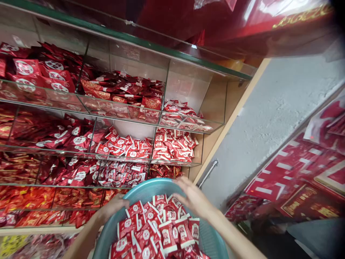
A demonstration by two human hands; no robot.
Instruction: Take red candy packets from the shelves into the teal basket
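Note:
A teal plastic basket (141, 187) full of small red-and-white wrapped packets (165, 235) is in front of me at the bottom of the view. My left hand (114, 207) is at its left rim, fingers curled over the edge; part of the grip is hidden. At the right rim, my right hand (192, 198) reaches over the basket with its fingers stretched and spread, and no packet shows in it. Just beyond the basket, a shelf compartment holds similar red-and-white packets (174, 145).
Glass-fronted shelves (124, 158) rise ahead, their compartments filled with red packets (54, 73). A green-edged glass shelf (151, 45) juts out overhead. To the right are a wooden side panel (231, 108), a grey wall (258, 118) and red packaged goods (285, 169).

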